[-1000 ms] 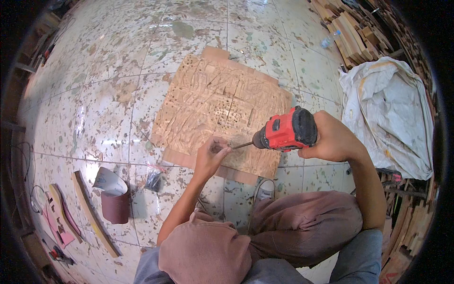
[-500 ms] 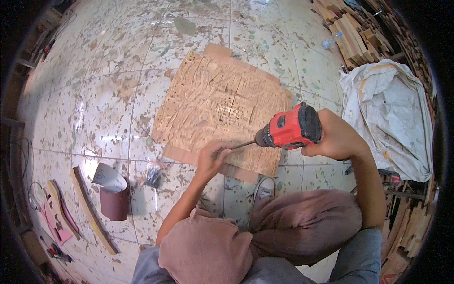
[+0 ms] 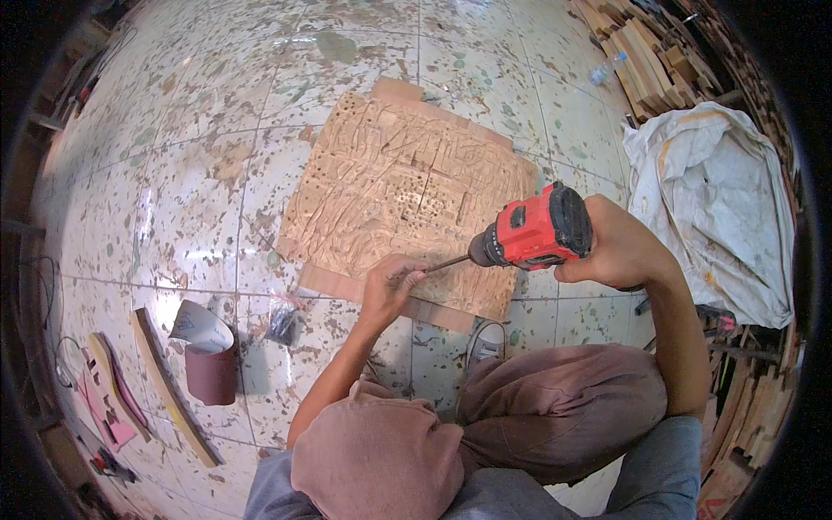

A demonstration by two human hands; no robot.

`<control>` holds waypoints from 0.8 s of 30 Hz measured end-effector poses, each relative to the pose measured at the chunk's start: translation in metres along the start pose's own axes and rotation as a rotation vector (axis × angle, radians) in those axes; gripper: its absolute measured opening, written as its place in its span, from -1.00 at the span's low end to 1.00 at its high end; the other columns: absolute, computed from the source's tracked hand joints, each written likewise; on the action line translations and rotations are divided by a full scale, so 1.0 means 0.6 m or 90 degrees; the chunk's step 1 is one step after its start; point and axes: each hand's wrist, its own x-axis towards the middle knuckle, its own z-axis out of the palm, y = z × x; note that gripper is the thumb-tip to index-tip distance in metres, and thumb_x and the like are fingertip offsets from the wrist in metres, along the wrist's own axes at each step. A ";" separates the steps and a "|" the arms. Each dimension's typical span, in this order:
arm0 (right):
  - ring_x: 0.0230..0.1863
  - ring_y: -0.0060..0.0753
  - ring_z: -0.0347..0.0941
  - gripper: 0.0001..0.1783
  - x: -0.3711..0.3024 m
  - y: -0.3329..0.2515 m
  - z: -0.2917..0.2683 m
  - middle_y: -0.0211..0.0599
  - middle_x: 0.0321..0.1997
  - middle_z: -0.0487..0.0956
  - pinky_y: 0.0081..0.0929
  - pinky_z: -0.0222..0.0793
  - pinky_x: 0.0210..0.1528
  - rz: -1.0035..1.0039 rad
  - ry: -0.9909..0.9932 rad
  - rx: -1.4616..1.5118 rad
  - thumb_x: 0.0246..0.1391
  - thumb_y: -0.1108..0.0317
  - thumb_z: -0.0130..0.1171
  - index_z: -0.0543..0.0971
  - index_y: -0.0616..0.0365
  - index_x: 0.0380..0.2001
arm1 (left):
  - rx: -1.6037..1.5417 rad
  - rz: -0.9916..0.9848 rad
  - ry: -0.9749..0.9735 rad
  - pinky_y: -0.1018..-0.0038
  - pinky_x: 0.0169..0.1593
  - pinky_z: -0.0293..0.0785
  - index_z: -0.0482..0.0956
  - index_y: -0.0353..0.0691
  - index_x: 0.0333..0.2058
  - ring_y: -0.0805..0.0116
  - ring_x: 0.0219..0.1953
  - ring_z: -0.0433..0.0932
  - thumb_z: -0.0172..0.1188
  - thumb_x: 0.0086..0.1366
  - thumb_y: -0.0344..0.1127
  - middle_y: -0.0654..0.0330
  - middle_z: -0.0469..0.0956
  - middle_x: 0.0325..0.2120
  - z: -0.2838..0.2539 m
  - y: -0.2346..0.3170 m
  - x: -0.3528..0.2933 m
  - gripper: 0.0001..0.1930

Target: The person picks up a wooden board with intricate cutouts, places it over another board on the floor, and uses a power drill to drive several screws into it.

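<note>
My right hand (image 3: pixel 620 247) grips a red and black cordless drill (image 3: pixel 529 230) by its handle. A long thin bit (image 3: pixel 448 263) sticks out of its chuck toward the left. The fingers of my left hand (image 3: pixel 392 284) are pinched at the far end of this bit; whether they also hold a screw there is hidden. Beneath both hands lies a square wooden panel (image 3: pixel 364 173), its surface covered with wavy grooves and clusters of small holes. Flat wooden strips (image 3: pixel 438 315) stick out from under its edges.
On the tiled floor at left stand a roll of sandpaper (image 3: pixel 211 377), a small plastic bag of dark screws (image 3: pixel 282 321), a curved wooden strip (image 3: pixel 169 390) and pink cut templates (image 3: pixel 108 407). To the right are a white sack (image 3: pixel 711 208), stacked boards (image 3: pixel 646 69) and a plastic bottle (image 3: pixel 607 69).
Both hands and the drill stay in nearly the same place. The view has shifted very slightly.
</note>
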 end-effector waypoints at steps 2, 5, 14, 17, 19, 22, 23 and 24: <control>-0.48 -0.44 0.39 -0.65 0.001 0.007 -0.005 -0.24 -0.54 0.55 -0.42 0.36 -0.31 0.025 -0.019 -0.039 -0.31 0.43 0.41 0.56 0.30 -0.36 | 0.016 0.030 0.007 0.36 -0.08 0.50 0.71 -0.30 -0.24 0.21 -0.21 0.61 0.35 0.25 -0.43 0.10 0.67 -0.31 0.002 -0.002 0.001 -0.87; -0.47 -0.46 0.38 -0.64 0.003 0.002 -0.009 -0.28 -0.52 0.56 -0.44 0.36 -0.30 0.043 -0.040 -0.072 -0.32 0.43 0.43 0.57 0.28 -0.35 | 0.013 0.026 0.002 0.35 -0.10 0.50 0.72 -0.28 -0.24 0.17 -0.22 0.61 0.35 0.24 -0.44 0.09 0.68 -0.32 0.004 -0.008 0.000 -0.88; -0.33 -0.33 0.53 -0.46 0.015 -0.012 -0.006 -0.14 -0.37 0.62 -0.40 0.43 -0.17 0.117 0.007 -0.084 -0.30 0.38 0.49 0.56 0.34 -0.17 | 0.031 -0.024 -0.013 0.39 -0.04 0.49 0.72 -0.31 -0.22 0.28 -0.18 0.60 0.35 0.26 -0.41 0.12 0.66 -0.27 -0.002 -0.009 0.012 -0.86; -0.24 -0.30 0.54 -0.42 0.030 0.003 -0.008 -0.13 -0.32 0.62 -0.40 0.43 -0.07 0.148 -0.024 0.051 -0.31 0.38 0.50 0.56 0.35 -0.14 | -0.014 -0.037 0.001 0.40 -0.04 0.49 0.72 -0.34 -0.22 0.31 -0.18 0.60 0.34 0.28 -0.42 0.13 0.67 -0.27 0.002 -0.019 0.023 -0.86; -0.31 -0.30 0.51 -0.49 0.033 0.016 -0.005 -0.14 -0.39 0.61 -0.38 0.42 -0.13 0.101 -0.008 0.076 -0.29 0.38 0.49 0.58 0.33 -0.20 | -0.044 -0.052 0.001 0.41 -0.03 0.49 0.71 -0.35 -0.22 0.34 -0.17 0.59 0.33 0.28 -0.43 0.14 0.67 -0.27 0.003 -0.028 0.028 -0.86; -0.49 -0.31 0.45 -0.63 0.032 0.019 -0.001 -0.14 -0.53 0.59 -0.35 0.40 -0.31 -0.012 0.052 -0.012 -0.27 0.38 0.44 0.61 0.30 -0.32 | -0.053 -0.062 -0.014 0.42 -0.03 0.49 0.72 -0.35 -0.21 0.36 -0.17 0.59 0.32 0.29 -0.46 0.15 0.67 -0.27 0.000 -0.030 0.032 -0.87; -0.50 -0.31 0.44 -0.63 0.028 0.002 -0.004 -0.14 -0.53 0.58 -0.35 0.40 -0.31 0.008 0.049 -0.044 -0.27 0.38 0.44 0.61 0.30 -0.32 | -0.055 -0.055 -0.018 0.42 -0.03 0.49 0.72 -0.34 -0.20 0.37 -0.16 0.59 0.31 0.28 -0.47 0.15 0.67 -0.28 -0.001 -0.030 0.033 -0.87; -0.50 -0.31 0.43 -0.63 0.027 -0.007 -0.006 -0.14 -0.52 0.58 -0.35 0.40 -0.30 0.027 0.047 -0.078 -0.27 0.38 0.44 0.61 0.29 -0.32 | -0.058 -0.048 -0.023 0.42 -0.02 0.48 0.72 -0.34 -0.19 0.37 -0.16 0.59 0.31 0.28 -0.48 0.15 0.67 -0.28 -0.002 -0.030 0.034 -0.86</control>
